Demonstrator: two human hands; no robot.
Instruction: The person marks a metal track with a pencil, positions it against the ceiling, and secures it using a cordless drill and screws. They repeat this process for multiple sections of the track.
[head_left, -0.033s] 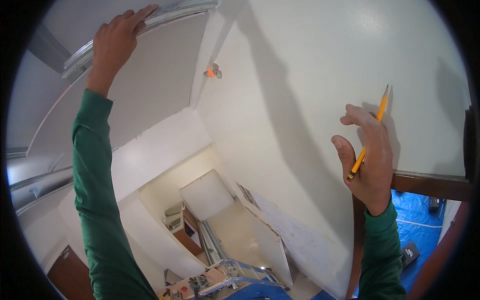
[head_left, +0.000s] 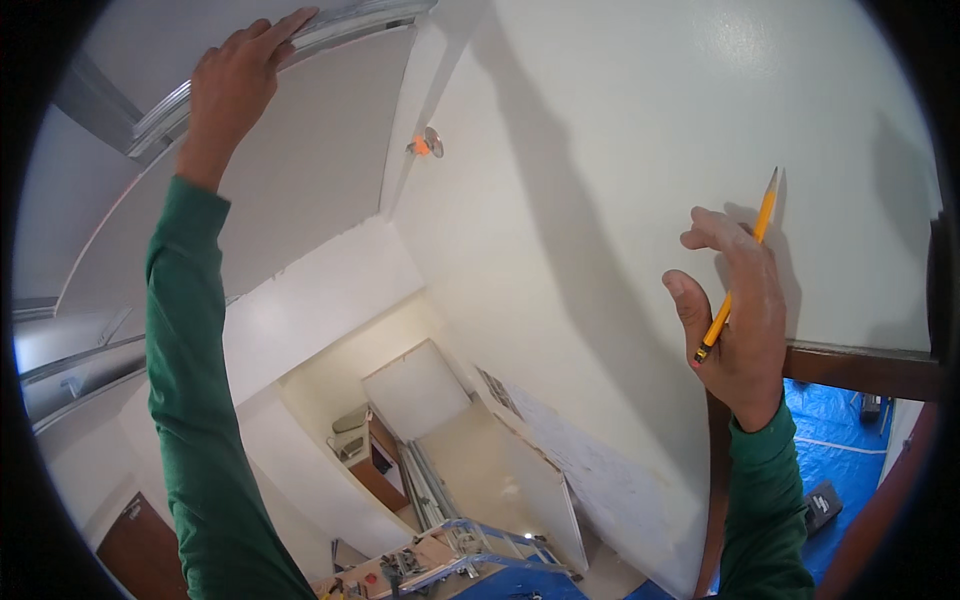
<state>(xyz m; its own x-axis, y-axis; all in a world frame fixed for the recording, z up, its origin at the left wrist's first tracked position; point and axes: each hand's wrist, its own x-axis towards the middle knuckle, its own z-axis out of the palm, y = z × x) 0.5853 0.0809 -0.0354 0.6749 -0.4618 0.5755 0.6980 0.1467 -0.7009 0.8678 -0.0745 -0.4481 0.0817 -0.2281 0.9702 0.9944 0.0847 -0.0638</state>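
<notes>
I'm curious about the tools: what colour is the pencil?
The pencil is mostly yellow, seen best in the head view.

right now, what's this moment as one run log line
left hand: raised, touching long silvery metal channel | right hand: holding slim yellow pencil, point up, before smooth white wall | lower right: glossy blue plastic sheet

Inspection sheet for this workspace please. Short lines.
Surface: pale wall, shadows across it.
Things in use: yellow pencil, tip up; metal channel along the ceiling edge.
Clutter: assorted tools on a platform, lower middle.
Hands: left hand on the channel, grip unclear; right hand holding the pencil.
Cables: white line on blue sheet, cable or not unclear.
Surroundings: brown frame, lower right; brown door, lower left.
</notes>
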